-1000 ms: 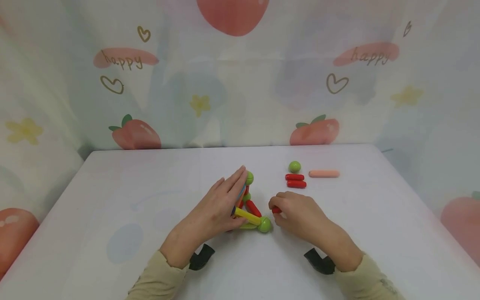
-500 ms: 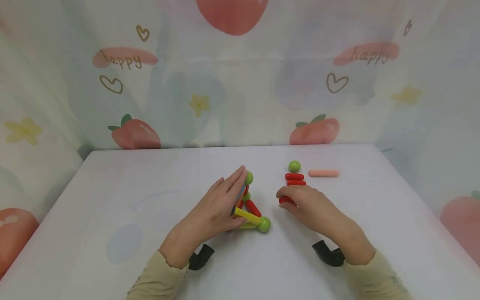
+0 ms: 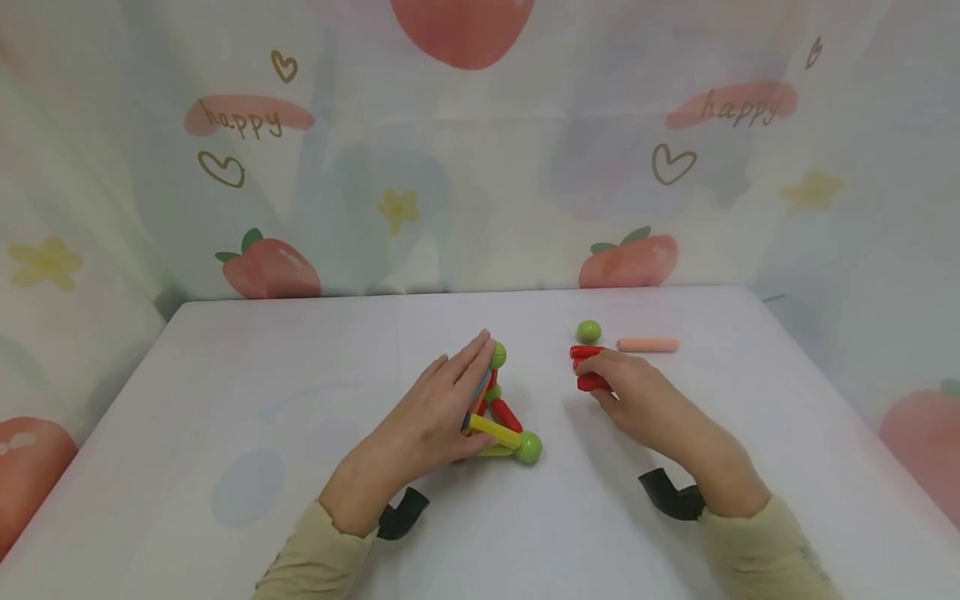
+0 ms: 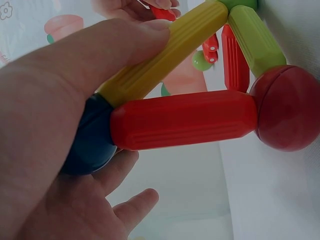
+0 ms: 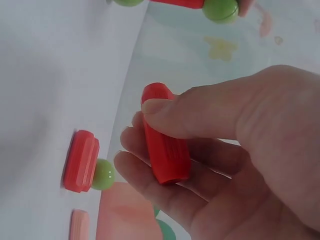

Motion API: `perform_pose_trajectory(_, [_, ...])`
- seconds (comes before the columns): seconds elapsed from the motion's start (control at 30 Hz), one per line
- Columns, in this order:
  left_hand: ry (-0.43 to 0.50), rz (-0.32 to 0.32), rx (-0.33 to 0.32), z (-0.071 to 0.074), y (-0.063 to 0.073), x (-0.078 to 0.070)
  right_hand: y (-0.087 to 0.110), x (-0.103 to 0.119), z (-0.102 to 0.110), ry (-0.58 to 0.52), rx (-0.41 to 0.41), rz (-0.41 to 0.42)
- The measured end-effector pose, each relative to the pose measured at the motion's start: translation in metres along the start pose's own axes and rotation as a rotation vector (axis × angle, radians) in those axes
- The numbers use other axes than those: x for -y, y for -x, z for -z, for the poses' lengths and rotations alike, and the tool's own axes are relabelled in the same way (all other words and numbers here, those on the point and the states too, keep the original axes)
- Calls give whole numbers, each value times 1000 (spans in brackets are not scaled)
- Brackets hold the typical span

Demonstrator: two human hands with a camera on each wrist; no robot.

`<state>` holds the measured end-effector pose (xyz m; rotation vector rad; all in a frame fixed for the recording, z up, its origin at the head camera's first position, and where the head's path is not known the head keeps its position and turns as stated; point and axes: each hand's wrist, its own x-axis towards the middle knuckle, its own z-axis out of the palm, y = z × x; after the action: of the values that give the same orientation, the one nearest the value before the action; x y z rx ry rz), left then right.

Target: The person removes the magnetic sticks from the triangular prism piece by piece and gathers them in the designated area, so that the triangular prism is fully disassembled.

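Pinched in the right hand [image 3: 641,396], in the air to the right of the ball-and-rod frame [image 3: 507,415]: one ribbed red rod [image 5: 167,145], thumb on one face and fingers behind, probably held by the middle to leave both ends bare. Clasped at the frame's left side by the left hand [image 3: 423,417], apparently to keep the joints from shifting: a dark blue ball [image 4: 92,137] in the fork of the grip, thumb along a yellow rod [image 4: 175,47], fingertips beside a green corner ball [image 3: 498,355]. Lying beyond and right of the frame on the white table [image 3: 247,400]: two loose red rods [image 3: 587,352] side by side, partly covered by the right hand, with a loose green ball [image 3: 588,332] just past them and a longer pink rod [image 3: 647,345] farther right, seemingly grouped for easy reach. Hanging behind the frame, past the table's far edge: a fruit-print backdrop [image 3: 487,183].
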<state>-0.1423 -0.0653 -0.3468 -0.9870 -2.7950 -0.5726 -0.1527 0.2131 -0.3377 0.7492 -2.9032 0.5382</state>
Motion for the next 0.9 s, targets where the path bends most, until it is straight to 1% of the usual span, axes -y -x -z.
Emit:
perform_pose_trajectory(0.23, [9,11,19,-1,0,0,2,-9,3,-1,-26,-43])
perform_pose_trajectory(0.43, [8,12,9,-1,-1,0,1,-14,4,-7,-13,-86])
perform_pose_trajectory(0.7, [-2,3,-2,-1,0,1,-1,-19,1,1,-13,-96])
perform_pose_trajectory(0.9, [0,3,-6,-1,0,1,-4,-26,-8,9,-58,-91])
